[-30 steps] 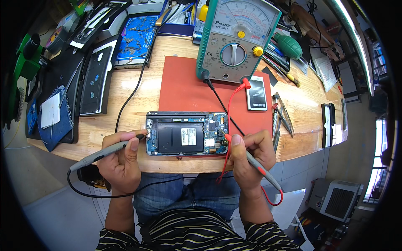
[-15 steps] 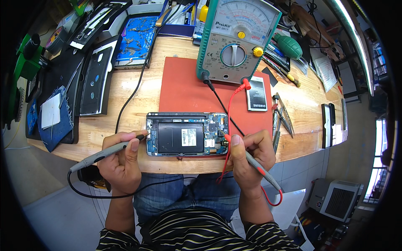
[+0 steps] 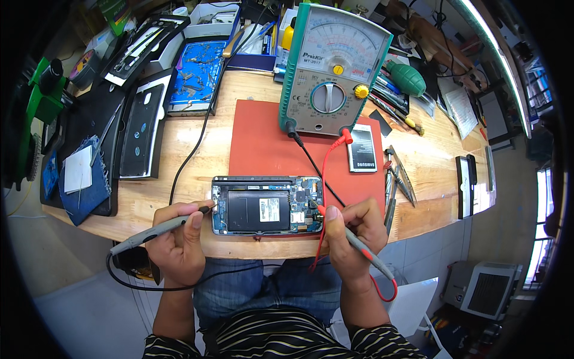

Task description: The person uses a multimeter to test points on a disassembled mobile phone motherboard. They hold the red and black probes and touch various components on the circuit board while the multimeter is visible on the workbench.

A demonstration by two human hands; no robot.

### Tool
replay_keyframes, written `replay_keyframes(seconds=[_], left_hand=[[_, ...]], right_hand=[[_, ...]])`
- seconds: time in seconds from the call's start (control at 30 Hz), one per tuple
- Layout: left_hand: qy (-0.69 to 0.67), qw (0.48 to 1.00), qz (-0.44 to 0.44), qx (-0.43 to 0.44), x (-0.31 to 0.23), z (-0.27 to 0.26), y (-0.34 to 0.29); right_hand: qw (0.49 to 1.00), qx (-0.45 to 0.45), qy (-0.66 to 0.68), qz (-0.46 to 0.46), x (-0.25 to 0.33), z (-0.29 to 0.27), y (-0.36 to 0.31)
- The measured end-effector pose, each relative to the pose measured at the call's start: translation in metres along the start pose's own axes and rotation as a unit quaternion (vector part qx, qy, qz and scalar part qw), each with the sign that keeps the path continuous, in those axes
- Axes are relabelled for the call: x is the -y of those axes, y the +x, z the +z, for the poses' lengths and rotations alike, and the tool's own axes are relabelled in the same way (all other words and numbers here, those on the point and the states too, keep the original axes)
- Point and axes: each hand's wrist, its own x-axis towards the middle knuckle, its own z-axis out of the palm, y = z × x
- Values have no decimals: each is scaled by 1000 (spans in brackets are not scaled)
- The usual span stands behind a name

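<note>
An opened smartphone (image 3: 242, 210) lies face down near the table's front edge, its bare circuit board and black battery bay showing. My left hand (image 3: 179, 248) pinches a grey test probe (image 3: 133, 240) with a black tip, which reaches the phone's left end. In my right hand (image 3: 354, 242) is a grey-and-red test probe (image 3: 372, 258); its red tip points at the board's right part. Whether either tip touches metal is too small to tell. Behind the phone stands an analog multimeter (image 3: 302, 99), with a black and a red lead plugged in.
Under the phone and meter spreads a red mat (image 3: 269, 134). A phone battery (image 3: 362, 152) lies right of the meter, beside tweezers (image 3: 406, 184). At left are a blue tray of small parts (image 3: 194, 66), a black phone-shaped holder (image 3: 140, 134) and a denim cloth (image 3: 98, 191).
The table and everything on it sit slightly lower in the picture, as the view has tilted. Both hands keep their probes at the same ends of the phone.
</note>
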Motion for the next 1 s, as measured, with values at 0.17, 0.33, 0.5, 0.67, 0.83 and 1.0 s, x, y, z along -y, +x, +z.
replay_keyframes(seconds=[0.17, 0.33, 0.5, 0.67, 0.83, 1.0], left_hand=[[18, 1000, 1, 13, -1, -1, 0], [21, 1000, -1, 12, -1, 0, 0], [34, 999, -1, 14, -2, -1, 0], [54, 998, 6, 24, -2, -3, 0], [38, 999, 7, 15, 0, -2, -1], [34, 999, 6, 6, 1, -2, 0]], right_hand=[[1000, -1, 9, 5, 0, 1, 0], [1000, 0, -12, -20, -1, 0, 1], [1000, 0, -3, -13, 0, 0, 0], [1000, 6, -1, -15, -1, 0, 1], [1000, 7, -13, -22, -2, -1, 0], [1000, 0, 8, -14, -1, -1, -2]])
